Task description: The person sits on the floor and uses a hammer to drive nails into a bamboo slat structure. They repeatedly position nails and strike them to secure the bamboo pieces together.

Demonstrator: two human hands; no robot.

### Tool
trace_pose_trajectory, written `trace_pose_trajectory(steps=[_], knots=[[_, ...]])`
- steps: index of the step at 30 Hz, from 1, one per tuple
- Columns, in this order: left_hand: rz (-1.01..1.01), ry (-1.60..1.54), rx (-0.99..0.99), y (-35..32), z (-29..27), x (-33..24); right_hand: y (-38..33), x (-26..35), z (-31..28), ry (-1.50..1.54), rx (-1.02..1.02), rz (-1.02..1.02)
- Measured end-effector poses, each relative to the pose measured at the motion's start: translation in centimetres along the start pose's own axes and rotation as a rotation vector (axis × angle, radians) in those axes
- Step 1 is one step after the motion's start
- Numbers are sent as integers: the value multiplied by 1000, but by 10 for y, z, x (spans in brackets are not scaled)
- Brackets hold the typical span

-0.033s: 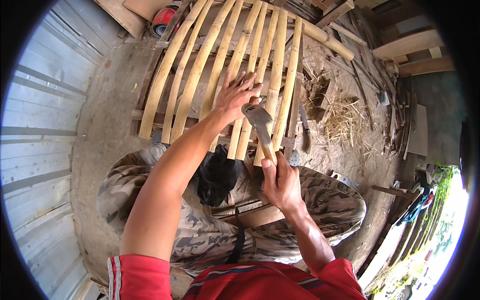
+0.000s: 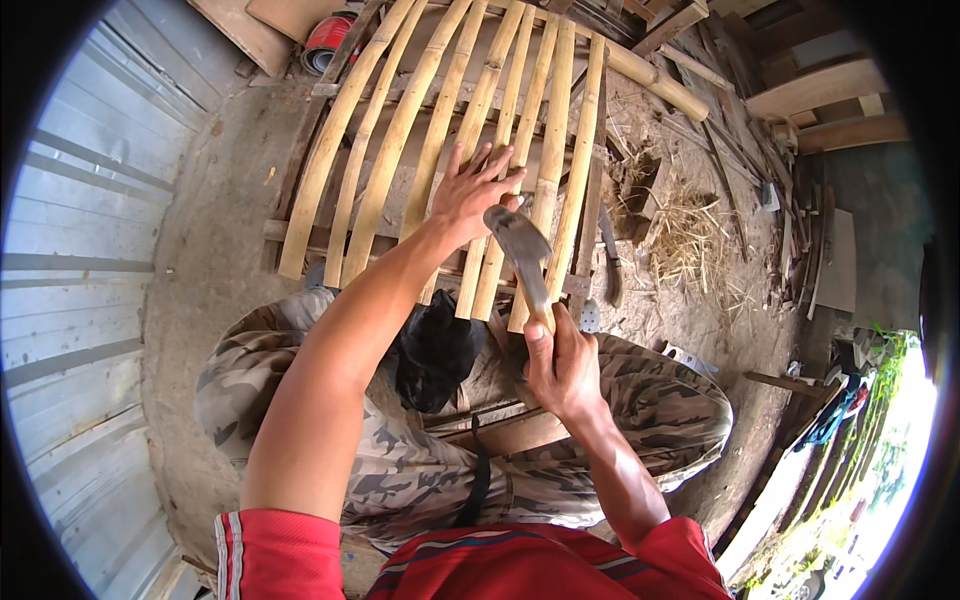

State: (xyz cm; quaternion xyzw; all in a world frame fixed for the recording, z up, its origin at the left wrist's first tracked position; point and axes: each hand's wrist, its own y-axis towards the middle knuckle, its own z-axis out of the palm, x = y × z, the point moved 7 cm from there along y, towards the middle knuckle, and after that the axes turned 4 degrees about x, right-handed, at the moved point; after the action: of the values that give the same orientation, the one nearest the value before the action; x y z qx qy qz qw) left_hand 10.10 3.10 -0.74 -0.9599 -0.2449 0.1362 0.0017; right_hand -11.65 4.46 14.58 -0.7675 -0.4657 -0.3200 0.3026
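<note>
Hammer [image 2: 521,238] turned slightly since earlier; right hand [image 2: 562,362] grips it; left hand [image 2: 474,197] spread over slats [image 2: 383,180]

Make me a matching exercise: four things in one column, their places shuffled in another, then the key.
1. left hand
2. hammer
3. red can
4. straw

A. on the ground, right of the slats
B. gripped in the right hand
C. at the picture's upper left
D. back uppermost, over the bamboo slats

Pairs: 1-D, 2-B, 3-C, 4-A
</note>
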Motion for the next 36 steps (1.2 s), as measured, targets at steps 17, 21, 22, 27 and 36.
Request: trace_pose_trajectory(steps=[17,21,22,27,36], knots=[[61,-37,-119,7,-16,-9,1,-100,33,-385,2,-8],[37,-20,-121,-1,-17,-2,6,-57,8,-95,37,185],[36,-24,-124,-1,-16,-2,8,-38,3,-55,17,156],[41,-35,-91,3,-18,-9,1,-48,15,-22,-61,-56],[17,-2,-29,6,-5,0,1,-29,3,-47,25,114]])
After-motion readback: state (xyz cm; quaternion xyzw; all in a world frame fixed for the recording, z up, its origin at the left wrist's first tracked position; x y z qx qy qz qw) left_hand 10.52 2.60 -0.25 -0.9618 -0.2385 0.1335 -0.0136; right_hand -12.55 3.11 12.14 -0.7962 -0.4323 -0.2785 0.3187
